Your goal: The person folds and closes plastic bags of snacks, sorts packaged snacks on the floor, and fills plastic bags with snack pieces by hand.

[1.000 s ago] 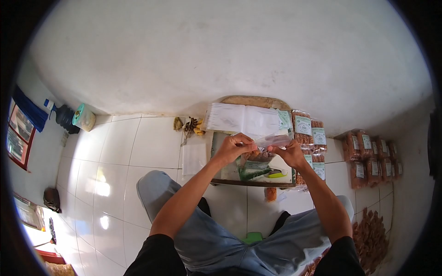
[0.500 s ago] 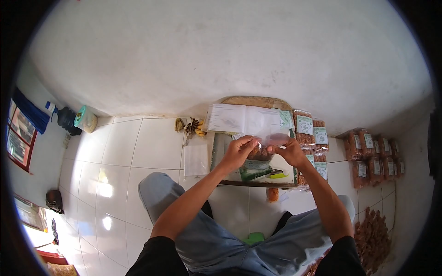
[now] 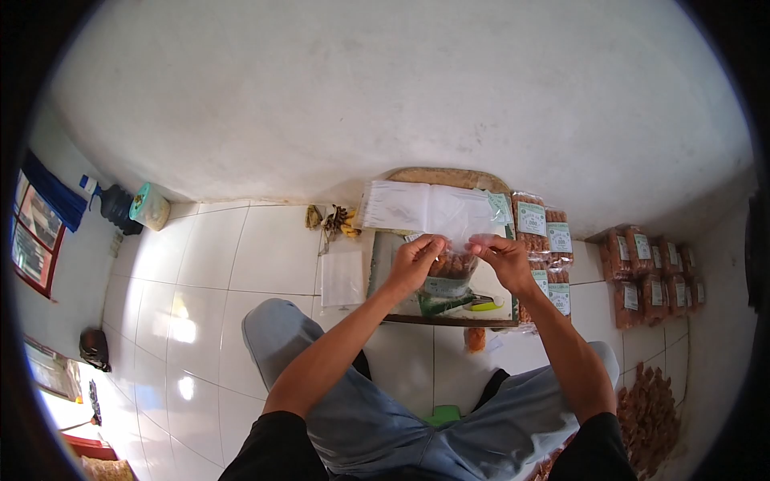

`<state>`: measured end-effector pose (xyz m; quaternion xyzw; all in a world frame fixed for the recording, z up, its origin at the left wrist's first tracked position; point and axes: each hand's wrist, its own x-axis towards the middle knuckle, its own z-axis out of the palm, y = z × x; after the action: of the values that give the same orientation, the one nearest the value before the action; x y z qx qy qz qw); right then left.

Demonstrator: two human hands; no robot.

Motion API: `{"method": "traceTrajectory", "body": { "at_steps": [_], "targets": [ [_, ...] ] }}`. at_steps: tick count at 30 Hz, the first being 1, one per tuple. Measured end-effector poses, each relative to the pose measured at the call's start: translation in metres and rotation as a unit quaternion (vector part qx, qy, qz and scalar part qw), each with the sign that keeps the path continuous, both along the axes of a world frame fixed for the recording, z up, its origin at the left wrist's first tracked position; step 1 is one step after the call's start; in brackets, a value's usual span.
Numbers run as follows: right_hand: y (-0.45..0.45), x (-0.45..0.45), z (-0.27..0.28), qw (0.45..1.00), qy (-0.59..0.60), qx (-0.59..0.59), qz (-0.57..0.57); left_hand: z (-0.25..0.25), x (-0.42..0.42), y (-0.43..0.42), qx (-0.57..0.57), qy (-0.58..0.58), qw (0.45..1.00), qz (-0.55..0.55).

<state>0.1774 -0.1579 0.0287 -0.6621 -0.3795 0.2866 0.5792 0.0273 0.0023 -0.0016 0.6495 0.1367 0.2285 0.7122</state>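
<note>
A clear plastic bag [image 3: 451, 267] filled with brown snack pieces stands on a low table [image 3: 501, 298] in front of me. My left hand [image 3: 417, 262] pinches the left side of the bag's upper edge. On the right side, my right hand [image 3: 504, 260] grips the same edge between thumb and fingers. The bag's clear top rises between my two hands. Just behind lies a stack of flat, empty plastic bags [image 3: 397, 206] with green-printed labels [image 3: 499, 207] beside it. Close to the filled bag's base is a yellow-green handled tool [image 3: 485, 304], partly hidden.
Filled, labelled packs [image 3: 531, 224] stand against the table's right side, and more packs [image 3: 642, 250] are stacked by the right wall. Loose brown pieces [image 3: 651, 413] lie heaped on the floor at right. Bananas [image 3: 346, 222] and a flat plastic sleeve [image 3: 342, 279] lie left of the table.
My hands have drawn slightly apart along the bag's upper edge, and the clear top now stands straighter between them. The snack pieces inside show more.
</note>
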Motion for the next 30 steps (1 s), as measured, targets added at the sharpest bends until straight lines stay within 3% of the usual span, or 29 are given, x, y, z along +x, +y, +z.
{"method": "traceTrajectory", "body": {
  "at_steps": [2, 9, 21, 27, 29, 30],
  "targets": [
    [0.000, 0.004, -0.006, 0.995, 0.090, 0.031, 0.024, -0.004, 0.001, 0.001, 0.022, -0.021, 0.999, -0.009],
    [0.003, 0.000, -0.007, 0.981, 0.181, 0.070, 0.006, -0.001, -0.001, 0.001, 0.037, -0.016, 0.999, -0.008],
    [0.004, 0.003, 0.029, 0.997, 0.013, 0.080, 0.021, 0.000, 0.000, 0.000, 0.058, -0.007, 0.998, 0.000],
    [-0.001, -0.008, 0.024, 0.993, 0.054, 0.104, -0.008, 0.001, 0.000, -0.003, 0.079, -0.005, 0.997, 0.024],
    [-0.005, -0.004, 0.006, 0.999, -0.042, 0.014, -0.022, -0.001, 0.000, -0.002, 0.083, -0.008, 0.996, 0.026],
    [-0.004, -0.002, 0.002, 0.999, -0.021, 0.039, -0.011, -0.002, 0.001, -0.002, 0.083, -0.008, 0.996, 0.026]
  ]
}}
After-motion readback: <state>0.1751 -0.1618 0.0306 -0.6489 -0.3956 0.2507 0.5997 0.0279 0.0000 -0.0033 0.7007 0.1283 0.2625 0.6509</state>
